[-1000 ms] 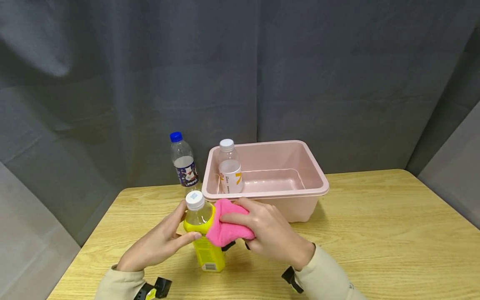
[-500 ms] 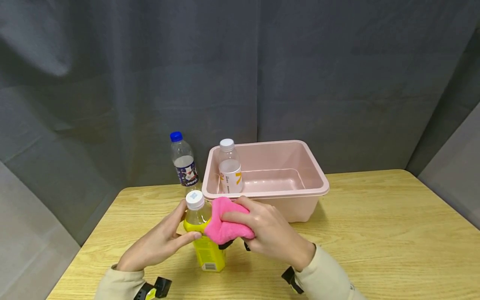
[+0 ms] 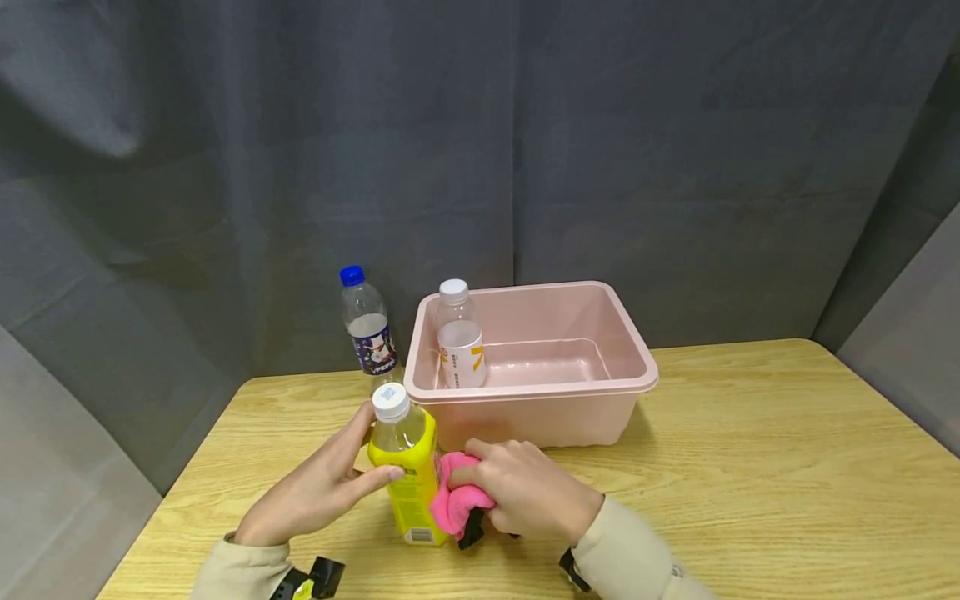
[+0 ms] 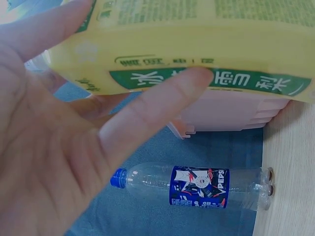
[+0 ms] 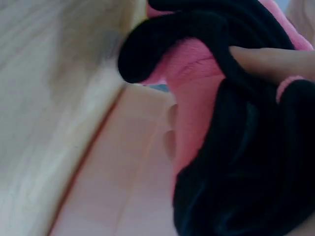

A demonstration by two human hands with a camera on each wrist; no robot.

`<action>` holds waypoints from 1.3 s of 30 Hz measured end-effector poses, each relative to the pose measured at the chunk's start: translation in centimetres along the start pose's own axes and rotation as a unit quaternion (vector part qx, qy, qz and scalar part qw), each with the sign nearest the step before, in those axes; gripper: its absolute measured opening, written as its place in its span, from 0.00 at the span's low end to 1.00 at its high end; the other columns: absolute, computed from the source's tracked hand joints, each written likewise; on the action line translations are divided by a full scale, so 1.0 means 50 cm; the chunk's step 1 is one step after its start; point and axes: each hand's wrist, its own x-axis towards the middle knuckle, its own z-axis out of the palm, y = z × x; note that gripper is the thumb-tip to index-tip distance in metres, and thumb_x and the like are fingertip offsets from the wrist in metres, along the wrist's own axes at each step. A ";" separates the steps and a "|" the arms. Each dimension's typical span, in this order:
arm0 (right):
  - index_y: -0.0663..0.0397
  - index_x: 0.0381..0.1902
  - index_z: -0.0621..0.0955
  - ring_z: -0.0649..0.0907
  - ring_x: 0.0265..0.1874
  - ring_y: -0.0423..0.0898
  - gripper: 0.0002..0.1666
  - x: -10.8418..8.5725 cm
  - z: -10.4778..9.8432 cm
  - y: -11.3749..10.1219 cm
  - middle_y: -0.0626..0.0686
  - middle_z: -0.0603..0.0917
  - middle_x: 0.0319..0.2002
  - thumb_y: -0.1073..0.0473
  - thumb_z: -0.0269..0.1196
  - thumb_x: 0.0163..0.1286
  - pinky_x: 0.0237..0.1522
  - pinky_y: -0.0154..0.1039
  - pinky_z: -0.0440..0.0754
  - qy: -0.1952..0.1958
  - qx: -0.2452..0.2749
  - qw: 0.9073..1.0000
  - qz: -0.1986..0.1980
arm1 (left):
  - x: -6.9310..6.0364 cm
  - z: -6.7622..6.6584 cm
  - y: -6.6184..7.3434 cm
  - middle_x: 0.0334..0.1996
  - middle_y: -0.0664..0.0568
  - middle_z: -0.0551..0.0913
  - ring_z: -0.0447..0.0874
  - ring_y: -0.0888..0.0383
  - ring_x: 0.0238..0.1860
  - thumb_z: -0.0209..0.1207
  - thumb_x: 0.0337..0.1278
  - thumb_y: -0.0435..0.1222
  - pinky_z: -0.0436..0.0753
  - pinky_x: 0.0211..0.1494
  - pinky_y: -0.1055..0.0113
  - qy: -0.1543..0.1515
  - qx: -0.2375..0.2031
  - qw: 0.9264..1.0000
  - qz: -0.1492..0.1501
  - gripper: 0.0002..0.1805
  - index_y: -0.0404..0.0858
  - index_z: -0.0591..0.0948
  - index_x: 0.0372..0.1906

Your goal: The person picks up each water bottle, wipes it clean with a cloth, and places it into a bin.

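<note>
My left hand (image 3: 315, 487) holds a bottle with a yellow label and white cap (image 3: 408, 479) upright on the table, thumb on its near side and fingers around the left and back. The left wrist view shows the thumb across the label's green strip (image 4: 236, 78). Low on the bottle's right side, my right hand (image 3: 525, 487) grips a bunched cloth (image 3: 457, 496), pink on one face and black on the other. In the right wrist view the cloth's black side (image 5: 251, 162) hides most of the fingers.
Behind the hands stands a pink plastic bin (image 3: 532, 417) with a white-capped bottle (image 3: 461, 354) upright in its left end. A blue-capped Pepsi bottle (image 3: 372, 342) stands left of the bin. Dark grey curtain (image 3: 675, 167) hangs behind the wooden table (image 3: 750, 475).
My right hand has moved down with the cloth, from the bottle's shoulder to low on its right side. The left hand and the bottle stay in place.
</note>
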 end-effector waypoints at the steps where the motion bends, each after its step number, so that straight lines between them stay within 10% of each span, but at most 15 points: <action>1: 0.38 0.40 0.86 0.76 0.29 0.38 0.26 0.000 0.005 0.000 0.42 0.76 0.33 0.72 0.70 0.46 0.27 0.35 0.73 -0.008 -0.006 1.000 0.000 | -0.001 0.000 0.000 0.75 0.31 0.57 0.64 0.31 0.70 0.60 0.72 0.38 0.72 0.65 0.40 0.001 0.002 1.000 0.002 0.43 0.30 0.48 0.79; 16: 0.38 0.42 0.88 0.78 0.28 0.38 0.26 -0.001 0.008 -0.001 0.43 0.78 0.33 0.71 0.70 0.48 0.25 0.34 0.73 -0.020 -0.028 0.999 -0.004 | -0.001 0.000 0.001 0.75 0.31 0.57 0.64 0.31 0.70 0.61 0.72 0.38 0.73 0.64 0.40 0.002 0.004 1.000 -0.003 0.43 0.30 0.49 0.78; 23: 0.41 0.41 0.87 0.71 0.22 0.38 0.27 -0.003 -0.037 -0.004 0.43 0.73 0.30 0.73 0.68 0.44 0.22 0.30 0.69 0.070 0.006 0.997 -0.014 | 0.000 0.000 0.001 0.75 0.32 0.58 0.64 0.31 0.70 0.61 0.71 0.38 0.72 0.65 0.40 0.000 0.002 1.000 0.000 0.43 0.30 0.49 0.78; 30: 0.44 0.46 0.87 0.81 0.31 0.44 0.32 -0.005 -0.071 -0.004 0.48 0.81 0.43 0.78 0.63 0.44 0.29 0.36 0.80 0.210 0.016 0.977 -0.037 | -0.001 0.001 0.000 0.73 0.32 0.61 0.67 0.32 0.69 0.61 0.71 0.38 0.72 0.65 0.41 0.004 0.004 1.000 0.010 0.41 0.31 0.51 0.78; 39: 0.45 0.46 0.87 0.82 0.32 0.45 0.33 -0.006 -0.073 -0.004 0.49 0.82 0.45 0.78 0.62 0.43 0.29 0.36 0.80 0.216 0.022 0.975 -0.045 | -0.001 -0.003 -0.004 0.73 0.30 0.62 0.67 0.30 0.68 0.63 0.69 0.37 0.82 0.57 0.50 0.007 -0.013 1.000 0.008 0.43 0.30 0.52 0.78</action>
